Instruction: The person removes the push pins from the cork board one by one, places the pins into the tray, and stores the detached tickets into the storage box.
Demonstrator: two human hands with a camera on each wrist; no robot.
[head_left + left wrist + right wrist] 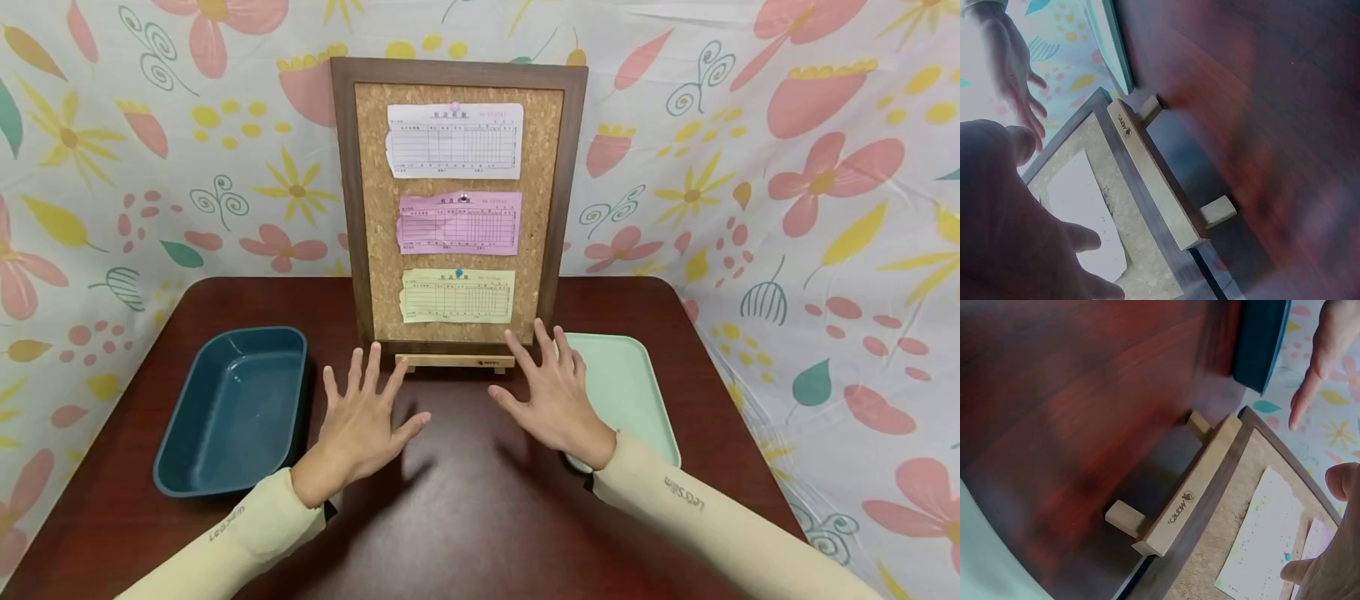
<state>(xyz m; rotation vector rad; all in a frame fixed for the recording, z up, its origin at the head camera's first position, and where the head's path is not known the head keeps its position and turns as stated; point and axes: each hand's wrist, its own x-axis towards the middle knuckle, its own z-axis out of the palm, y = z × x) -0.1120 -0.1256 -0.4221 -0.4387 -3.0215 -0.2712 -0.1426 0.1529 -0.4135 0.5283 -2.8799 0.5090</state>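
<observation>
- Left hand (356, 429) and right hand (558, 404): fingers spread, above the table (457, 517).
- Corkboard (540, 208): beyond the hands, on a wooden stand (450, 361), three papers (453, 150) pinned to it.
- Blue tub (247, 400) left; green tray (626, 383) right, partly hidden by the right hand.
- Flowered cloth (667, 125) behind.

Corkboard (538, 225) on stand (450, 361) at back of tabletop (450, 542), three slips (459, 225) pinned on it; basin (251, 392) left, tray (626, 392) right, curtain (675, 133) behind.

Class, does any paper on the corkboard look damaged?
Yes: the white printed paper slip, pink printed paper slip and yellow printed paper slip on the brown-framed corkboard have ragged left edges, as if torn.
</observation>
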